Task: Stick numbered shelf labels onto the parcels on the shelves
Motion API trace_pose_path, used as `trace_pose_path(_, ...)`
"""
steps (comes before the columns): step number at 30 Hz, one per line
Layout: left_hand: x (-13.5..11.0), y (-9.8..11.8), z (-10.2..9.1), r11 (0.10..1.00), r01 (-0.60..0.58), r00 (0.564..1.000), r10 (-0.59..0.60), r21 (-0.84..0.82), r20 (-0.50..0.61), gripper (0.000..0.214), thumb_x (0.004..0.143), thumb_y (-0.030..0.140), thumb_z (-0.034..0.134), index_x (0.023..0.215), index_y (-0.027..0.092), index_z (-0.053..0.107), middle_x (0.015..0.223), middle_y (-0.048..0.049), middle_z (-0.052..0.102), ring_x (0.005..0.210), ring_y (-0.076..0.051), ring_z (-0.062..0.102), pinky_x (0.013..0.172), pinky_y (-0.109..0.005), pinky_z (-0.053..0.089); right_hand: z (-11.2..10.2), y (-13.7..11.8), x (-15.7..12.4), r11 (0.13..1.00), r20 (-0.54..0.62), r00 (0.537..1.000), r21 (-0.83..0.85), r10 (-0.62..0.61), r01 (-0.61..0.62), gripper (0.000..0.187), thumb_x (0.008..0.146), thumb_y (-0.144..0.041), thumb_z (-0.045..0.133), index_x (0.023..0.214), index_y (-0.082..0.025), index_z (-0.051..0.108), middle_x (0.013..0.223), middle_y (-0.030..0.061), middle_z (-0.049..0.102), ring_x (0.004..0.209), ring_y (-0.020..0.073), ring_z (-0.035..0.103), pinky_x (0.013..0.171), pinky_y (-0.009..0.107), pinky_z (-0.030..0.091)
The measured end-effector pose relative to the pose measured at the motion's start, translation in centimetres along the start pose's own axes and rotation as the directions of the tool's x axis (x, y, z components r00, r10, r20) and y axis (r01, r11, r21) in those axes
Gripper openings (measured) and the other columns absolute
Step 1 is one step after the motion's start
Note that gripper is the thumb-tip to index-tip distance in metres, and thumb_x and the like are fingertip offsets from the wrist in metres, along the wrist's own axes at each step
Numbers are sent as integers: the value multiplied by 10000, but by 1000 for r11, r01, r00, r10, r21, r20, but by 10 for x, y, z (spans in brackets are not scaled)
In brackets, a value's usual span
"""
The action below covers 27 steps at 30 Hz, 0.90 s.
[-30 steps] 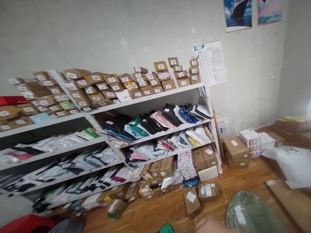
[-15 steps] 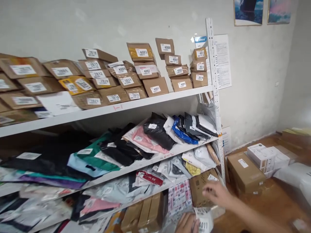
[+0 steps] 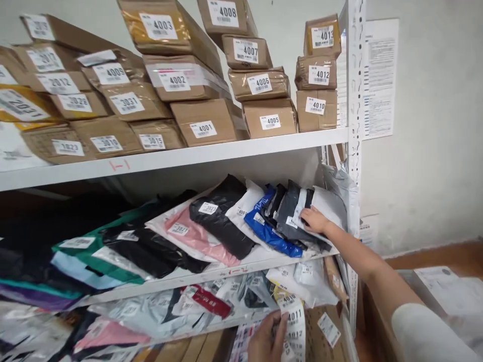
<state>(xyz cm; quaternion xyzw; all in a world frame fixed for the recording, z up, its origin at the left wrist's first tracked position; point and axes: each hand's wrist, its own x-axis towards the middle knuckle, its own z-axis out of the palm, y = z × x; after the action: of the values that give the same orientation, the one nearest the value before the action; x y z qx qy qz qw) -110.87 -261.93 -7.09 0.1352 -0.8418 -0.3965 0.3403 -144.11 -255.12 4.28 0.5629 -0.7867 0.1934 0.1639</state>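
Note:
In my left hand (image 3: pixel 267 338), near the bottom edge, is a strip of white number labels (image 3: pixel 296 327), with 4011 and 4012 printed on it. The fingers are closed on the strip's left side. My right hand (image 3: pixel 314 220) reaches to the right end of the middle shelf. Its fingers lie stretched over a dark grey mailing bag (image 3: pixel 290 211) and the edge of a white mailing bag (image 3: pixel 329 203). Beside them lean a blue bag (image 3: pixel 268 231) and a black bag labelled 3023 (image 3: pixel 230 216).
Numbered cardboard parcels (image 3: pixel 217 118) are stacked on the upper shelf (image 3: pixel 234 147). A perforated white post (image 3: pixel 354 166) stands right of my right hand. Below are more bagged parcels (image 3: pixel 305 281) and a brown carton (image 3: pixel 317 322). White boxes (image 3: pixel 445 289) sit at the lower right.
The view has moved closer to the shelves. My right hand has gone from in front of the brown carton up to the bags on the middle shelf. My left hand still holds the label strip.

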Motion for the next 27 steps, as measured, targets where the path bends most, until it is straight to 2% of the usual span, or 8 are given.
trace_pose_path(2,37,8,24,998,61,997,-60,22,-42,442,854,622,566,847,210,727,816,-47,765,752,-216,717,689,-251,553,-2,25,4,997,17,997,11,-73,73,282,717,-174,764,976,-150,655,1023,104,681,1038,267,582,1120,455,309)
trace_pose_path(6,108,28,65,995,89,987,-80,53,-138,429,850,603,550,837,206,712,779,-48,759,723,-229,711,688,-291,553,-8,57,-6,995,-68,994,47,-81,85,170,817,-196,625,985,-163,630,972,93,656,980,259,557,1098,464,297)
trace_pose_path(9,158,39,89,993,79,987,-65,88,-146,352,863,514,531,834,209,705,757,-44,754,697,-220,702,666,-290,534,-10,67,-8,991,-102,991,94,-90,100,227,821,-150,574,1042,-155,626,989,94,653,977,253,544,994,412,360)
trace_pose_path(13,210,39,111,986,97,987,-77,138,-142,304,870,425,513,831,182,692,752,-66,747,680,-214,695,634,-285,503,0,66,0,942,-80,964,204,-253,265,309,802,-69,553,1066,-192,659,1006,55,689,945,220,557,836,346,374)
trace_pose_path(15,223,36,117,982,98,987,-75,161,-145,283,873,395,525,871,169,697,788,-84,754,716,-221,702,664,-296,504,7,65,3,913,-94,951,266,-296,311,264,826,-79,574,1041,-193,677,921,40,704,896,207,566,796,335,361)
trace_pose_path(20,230,30,120,981,35,996,-18,189,-92,264,897,302,497,961,170,716,895,-100,768,806,-227,715,748,-318,527,24,69,4,886,-183,943,330,-278,326,161,907,-336,672,977,-195,710,805,32,705,825,193,568,758,328,346)
trace_pose_path(24,230,28,115,985,-44,998,50,169,-30,262,896,267,489,993,190,720,1028,-95,761,972,-228,703,883,-332,524,28,72,3,887,-230,941,337,-247,315,204,969,-343,592,900,-212,731,806,38,719,828,189,577,764,335,349)
trace_pose_path(27,232,25,111,987,-72,997,73,147,-2,261,899,282,488,992,196,717,1026,-91,756,978,-226,696,899,-335,521,28,72,3,875,-225,945,371,-239,310,207,968,-359,594,913,-220,736,809,34,725,820,187,581,770,338,360)
